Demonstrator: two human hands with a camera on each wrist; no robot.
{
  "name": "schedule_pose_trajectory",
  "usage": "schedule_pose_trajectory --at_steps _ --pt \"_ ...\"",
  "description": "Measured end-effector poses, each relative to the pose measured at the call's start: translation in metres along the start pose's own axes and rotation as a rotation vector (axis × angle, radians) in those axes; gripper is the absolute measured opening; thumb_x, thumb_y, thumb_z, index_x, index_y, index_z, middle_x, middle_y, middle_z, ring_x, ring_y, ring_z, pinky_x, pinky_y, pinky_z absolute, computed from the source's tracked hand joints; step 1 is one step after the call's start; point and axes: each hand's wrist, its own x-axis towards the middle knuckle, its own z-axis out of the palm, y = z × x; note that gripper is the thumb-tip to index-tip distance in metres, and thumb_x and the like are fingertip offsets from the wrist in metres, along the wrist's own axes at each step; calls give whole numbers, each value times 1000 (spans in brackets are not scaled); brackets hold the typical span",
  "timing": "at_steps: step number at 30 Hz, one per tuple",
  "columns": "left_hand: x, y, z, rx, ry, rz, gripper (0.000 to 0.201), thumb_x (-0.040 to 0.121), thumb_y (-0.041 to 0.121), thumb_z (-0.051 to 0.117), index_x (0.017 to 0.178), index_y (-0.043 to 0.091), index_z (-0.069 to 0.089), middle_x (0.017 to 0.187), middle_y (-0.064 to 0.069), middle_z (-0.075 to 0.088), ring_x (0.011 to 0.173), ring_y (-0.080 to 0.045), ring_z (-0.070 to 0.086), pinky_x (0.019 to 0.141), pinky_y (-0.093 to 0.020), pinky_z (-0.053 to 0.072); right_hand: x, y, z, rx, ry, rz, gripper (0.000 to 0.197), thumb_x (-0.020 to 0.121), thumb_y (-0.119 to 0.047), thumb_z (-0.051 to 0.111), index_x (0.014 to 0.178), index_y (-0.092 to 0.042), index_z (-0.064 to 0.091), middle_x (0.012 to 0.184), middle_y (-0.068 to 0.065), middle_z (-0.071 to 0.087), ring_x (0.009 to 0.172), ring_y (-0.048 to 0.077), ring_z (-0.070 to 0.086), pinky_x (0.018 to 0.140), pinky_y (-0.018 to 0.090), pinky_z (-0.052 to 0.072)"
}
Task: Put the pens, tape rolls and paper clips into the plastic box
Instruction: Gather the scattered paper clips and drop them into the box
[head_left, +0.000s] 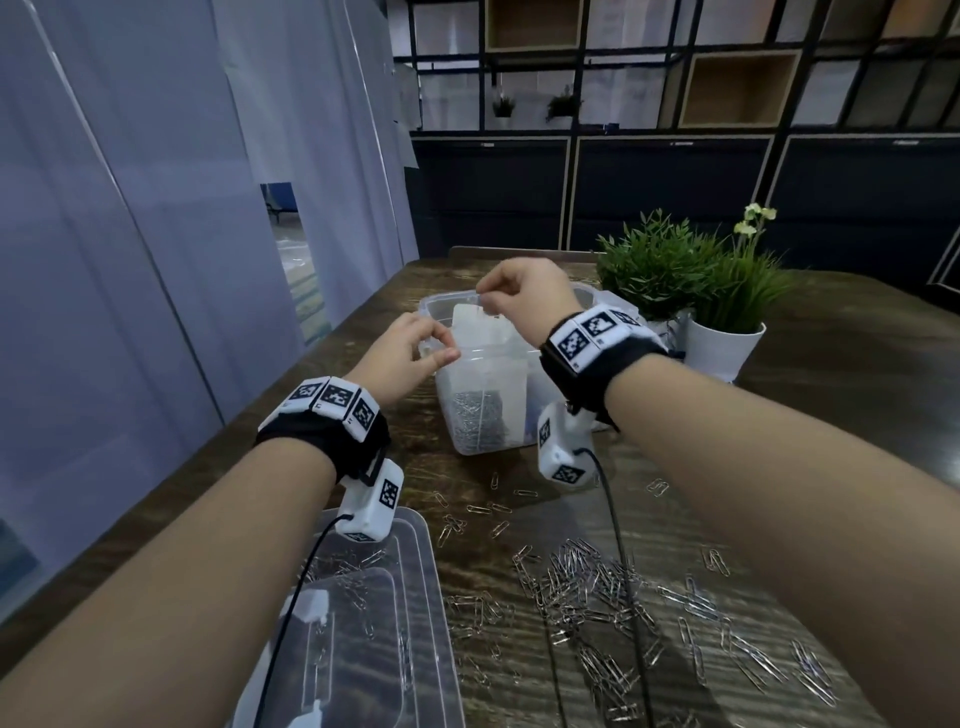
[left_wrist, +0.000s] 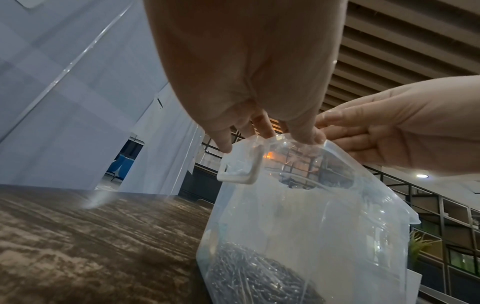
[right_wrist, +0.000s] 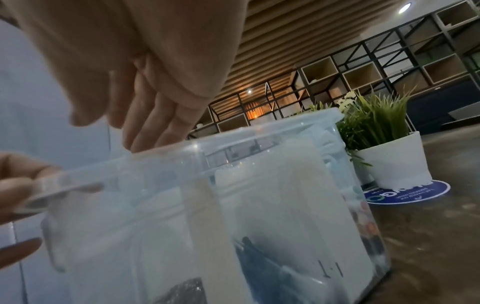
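— Already part-filled with clips, the plastic box (head_left: 498, 364) is pictured on the bench (head_left: 831, 415), its rim pinched in the left hand's (head_left: 410, 348) grip. How is it to be handled?

— Lightly. Its thin, slick walls are judged liable to slide, so the rim is best held. The right hand's (head_left: 524, 296) grip is drawn together above the box; whether a clip is held cannot be told. Loose paper clips (head_left: 597, 582), light and easily scattered, are strewn nearer the person beside the lid (head_left: 374, 623). Potted plants (head_left: 722, 343) crowd the box's far side.
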Motion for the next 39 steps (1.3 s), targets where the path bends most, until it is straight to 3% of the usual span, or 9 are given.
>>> schedule_pose_trajectory --at_steps 3,7,9,12,15,18,25,32,39 --pt "-1 0 0 3 3 -1 7 91 28 61 96 23 59 106 5 45 95 -8 43 88 -23 34 -6 5 11 -48 -91 -1 20 91 -27 65 103 -13 71 95 2 72 91 15 67 88 36 53" --pt "-2 0 2 5 12 4 8 91 27 60 97 22 59 106 4 44 87 -7 44 86 -24 35 -34 18 -1 75 -13 -40 15 87 -31 70 85 -16 68 75 -5 68 71 8 63 71 27 55" --pt "-3 1 2 2 17 1 8 92 26 60 97 22 58 107 4 44 80 -2 43 85 -24 36 -55 28 -2 92 -198 2 16 84 -29 74 83 -15 66 72 -3 68 66 9 63 67 26 55" --pt "-4 4 2 4 17 -20 8 92 26 59 98 22 58 108 4 44 81 -5 42 85 -23 34 -80 49 12 -150 -593 100 30 76 -32 82 101 -24 67 105 -2 70 95 14 64 89 32 52" --pt "-5 6 3 -10 14 -32 7 92 26 59 98 22 58 109 4 44 86 -9 41 86 -24 34 -95 56 29 -391 -829 133 67 74 -38 82 134 -30 54 144 -6 47 130 16 44 111 35 36" --pt "-4 4 3 -7 19 -35 9 92 26 59 99 21 58 107 4 43 87 -9 41 87 -23 33 -102 54 49 -481 -963 119 79 76 -39 80 145 -30 43 159 -1 24 144 22 27 118 37 25" --pt "-3 1 3 -17 26 -32 10 92 27 60 100 21 58 108 3 44 78 -3 41 84 -24 35 -107 60 59 -531 -863 22 35 82 -18 76 117 -15 71 118 3 67 109 22 61 90 24 45" --pt "-3 3 2 -7 16 -36 11 92 28 59 100 21 58 110 3 45 80 -6 41 85 -26 37 -119 64 45 -488 -793 -6 24 85 -7 70 108 -12 74 111 4 71 103 19 63 87 22 44" --pt "-4 4 2 -15 6 -43 12 92 28 59 101 20 58 112 2 44 86 -8 41 85 -24 34 -116 62 44 -492 -802 88 17 86 -7 69 102 -10 74 107 6 71 101 21 64 85 26 48"
